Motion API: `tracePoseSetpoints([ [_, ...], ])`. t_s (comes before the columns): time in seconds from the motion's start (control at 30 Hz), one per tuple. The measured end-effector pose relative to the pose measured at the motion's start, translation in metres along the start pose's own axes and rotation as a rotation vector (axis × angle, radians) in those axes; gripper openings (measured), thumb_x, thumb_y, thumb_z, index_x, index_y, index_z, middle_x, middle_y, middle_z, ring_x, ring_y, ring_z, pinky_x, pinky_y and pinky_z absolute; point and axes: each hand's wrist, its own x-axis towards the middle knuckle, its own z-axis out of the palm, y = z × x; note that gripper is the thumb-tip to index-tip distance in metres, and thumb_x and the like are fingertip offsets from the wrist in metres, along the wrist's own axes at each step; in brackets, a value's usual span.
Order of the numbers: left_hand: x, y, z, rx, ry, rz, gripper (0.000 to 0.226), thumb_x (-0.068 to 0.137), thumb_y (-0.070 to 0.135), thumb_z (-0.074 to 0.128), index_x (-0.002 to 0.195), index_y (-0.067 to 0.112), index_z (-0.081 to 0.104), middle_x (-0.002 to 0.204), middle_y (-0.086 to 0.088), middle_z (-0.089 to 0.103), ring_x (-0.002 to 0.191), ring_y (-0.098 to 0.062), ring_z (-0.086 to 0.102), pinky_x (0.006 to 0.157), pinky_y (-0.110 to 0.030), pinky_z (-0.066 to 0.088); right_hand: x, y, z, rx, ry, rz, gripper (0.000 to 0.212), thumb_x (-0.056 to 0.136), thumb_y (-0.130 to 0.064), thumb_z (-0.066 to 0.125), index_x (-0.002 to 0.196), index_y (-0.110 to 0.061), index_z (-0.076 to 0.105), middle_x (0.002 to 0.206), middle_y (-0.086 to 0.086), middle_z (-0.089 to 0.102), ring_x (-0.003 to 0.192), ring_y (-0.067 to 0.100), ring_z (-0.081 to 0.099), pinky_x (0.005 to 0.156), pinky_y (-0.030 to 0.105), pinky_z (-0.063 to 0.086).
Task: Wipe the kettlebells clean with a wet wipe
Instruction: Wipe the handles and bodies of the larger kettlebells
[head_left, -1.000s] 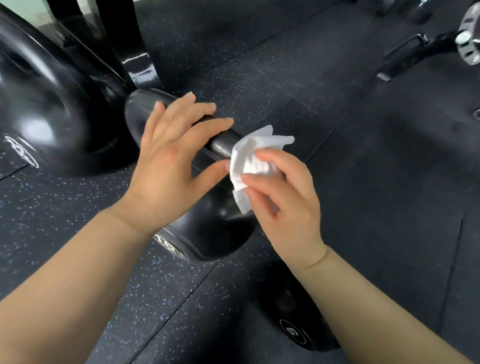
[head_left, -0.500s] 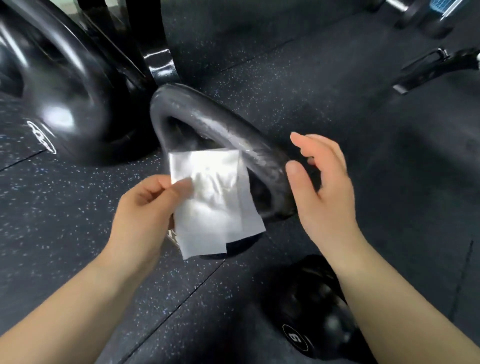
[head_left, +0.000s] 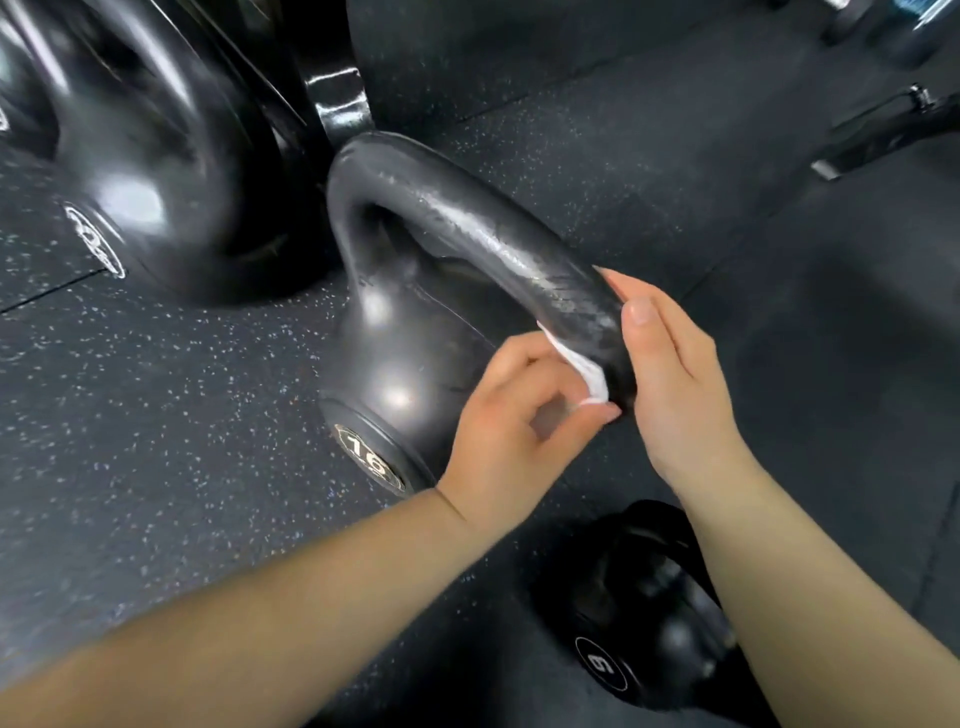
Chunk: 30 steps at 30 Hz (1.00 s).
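Observation:
A black kettlebell marked 16 stands on the floor in the middle, its thick handle arching toward me and glistening wet. My left hand pinches a white wet wipe against the near end of the handle, from underneath. Most of the wipe is hidden by my fingers. My right hand rests flat against the outer side of that same handle end, fingers straight and together.
A larger black kettlebell sits at the upper left, close to the 16. A small one marked 6 lies at the bottom right under my right forearm. Speckled rubber flooring surrounds them. A black bar lies at the far right.
The wipe, spread flat in my left hand half a second ago, is now bunched against the handle's near end. My right hand has closed in onto the handle. A second ago the right hand held the wipe.

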Motion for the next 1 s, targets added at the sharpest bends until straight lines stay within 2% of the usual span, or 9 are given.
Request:
tracePoseSetpoints([
  [0.13,-0.010,-0.035,-0.009,0.429,-0.149,0.292,0.011,0.077,0.016,0.057,0.082,0.021,0.048,0.101,0.003,0.042,0.090,-0.013,0.045,0.071,-0.023,0.043,0.000,0.002,0.002,0.028,0.023,0.014,0.026,0.087,-0.030,0.035,0.099,-0.038,0.056,0.090,-0.031,0.065,0.098,-0.007,0.058,0.083,0.011,0.045],
  [0.3,-0.010,-0.062,-0.040,0.646,-0.233,0.470,0.010,0.080,0.019,0.057,0.087,0.019,0.050,0.103,0.002,0.046,0.095,-0.018,0.046,0.078,-0.024,0.039,-0.001,0.003,0.002,0.022,0.021,0.005,0.025,0.082,-0.042,0.037,0.101,-0.043,0.054,0.096,-0.027,0.063,0.104,-0.008,0.056,0.087,0.008,0.043],
  [0.43,-0.014,-0.054,-0.030,0.611,-0.212,0.391,0.004,0.078,0.023,0.059,0.080,0.020,0.056,0.101,0.004,0.042,0.092,-0.017,0.045,0.074,-0.024,0.037,0.000,0.005,0.001,0.083,0.006,0.029,0.030,0.077,-0.046,0.037,0.098,-0.043,0.058,0.100,-0.021,0.066,0.109,0.001,0.057,0.096,0.025,0.044],
  [0.53,-0.012,-0.036,-0.013,0.510,-0.150,0.320,0.017,0.077,0.027,0.058,0.069,0.016,0.069,0.099,0.004,0.041,0.088,-0.015,0.045,0.070,-0.023,0.038,0.003,0.006,-0.003,0.145,-0.038,0.079,0.030,0.078,-0.044,0.038,0.094,-0.042,0.064,0.101,-0.021,0.068,0.109,0.005,0.059,0.096,0.030,0.045],
  [0.7,-0.006,-0.007,0.002,0.225,-0.067,0.122,0.016,0.077,0.026,0.060,0.072,0.015,0.071,0.096,0.004,0.041,0.084,-0.026,0.057,0.060,-0.032,0.051,0.004,0.004,-0.006,0.202,-0.065,0.119,0.031,0.089,-0.031,0.036,0.091,-0.039,0.067,0.087,-0.014,0.072,0.084,0.007,0.068,0.072,0.022,0.052],
  [0.73,-0.006,-0.008,0.003,0.238,-0.074,0.138,0.015,0.077,0.025,0.060,0.072,0.015,0.071,0.096,0.004,0.041,0.084,-0.025,0.057,0.060,-0.032,0.051,0.003,0.005,-0.005,0.205,-0.066,0.116,0.029,0.090,-0.034,0.037,0.092,-0.037,0.066,0.087,-0.013,0.073,0.083,0.008,0.068,0.071,0.022,0.052],
  [0.8,-0.008,-0.020,0.000,0.397,-0.109,0.258,0.012,0.076,0.021,0.060,0.069,0.016,0.068,0.094,0.003,0.039,0.086,-0.020,0.049,0.064,-0.029,0.044,0.003,0.005,-0.005,0.208,-0.064,0.107,0.028,0.087,-0.047,0.042,0.095,-0.035,0.066,0.096,-0.012,0.071,0.096,0.010,0.065,0.081,0.027,0.050],
  [0.9,-0.016,-0.046,-0.018,0.671,-0.187,0.393,0.013,0.074,0.019,0.058,0.063,0.014,0.062,0.091,0.003,0.038,0.090,-0.021,0.042,0.071,-0.027,0.035,0.003,0.006,-0.005,0.239,-0.065,0.125,0.024,0.087,-0.045,0.044,0.091,-0.041,0.068,0.099,-0.018,0.070,0.104,0.005,0.061,0.085,0.024,0.049],
  [1.0,-0.021,-0.056,-0.038,0.606,-0.291,0.368,0.008,0.078,0.023,0.057,0.073,0.017,0.058,0.094,0.006,0.044,0.093,-0.019,0.045,0.079,-0.023,0.036,0.004,0.004,-0.007,0.236,-0.075,0.115,0.026,0.077,-0.050,0.048,0.090,-0.042,0.068,0.098,-0.020,0.070,0.102,0.003,0.062,0.082,0.020,0.050],
])
